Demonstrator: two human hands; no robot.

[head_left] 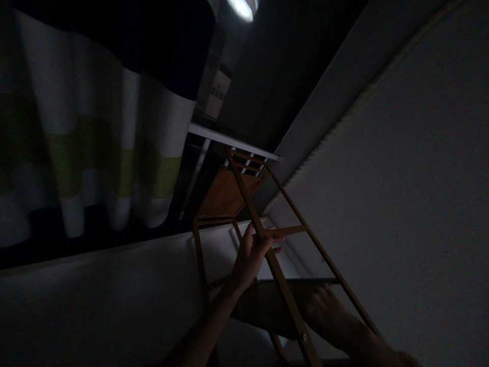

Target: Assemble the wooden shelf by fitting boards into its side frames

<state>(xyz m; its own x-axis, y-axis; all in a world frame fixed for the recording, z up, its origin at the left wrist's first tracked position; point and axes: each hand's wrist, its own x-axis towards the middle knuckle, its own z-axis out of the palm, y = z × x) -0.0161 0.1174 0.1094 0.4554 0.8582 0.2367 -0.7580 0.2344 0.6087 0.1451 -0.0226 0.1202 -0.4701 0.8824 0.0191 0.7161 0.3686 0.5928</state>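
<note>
My left hand (252,252) is wrapped around a long rail of a slim brown wooden frame that looks like a folding chair (280,275). The grip lies where a short crossbar (288,231) joins the rail. Slats link the two long rails at their far end. Low on the frame, a dark flat panel (267,303) spans between the rails. What looks like my right hand (326,311) is over this panel's right side, with its fingers smeared and dim. Behind the frame is a brown wooden board (225,193) with thin legs below it; I cannot tell whether both are one piece.
A curtain (130,122) with dark, white and yellow-green bands hangs at the left. Beyond the frame are a dark window (263,76) and a white bar (233,140). A pale wall (405,168) rises at the right, and a low white wall (114,300) runs below the curtain.
</note>
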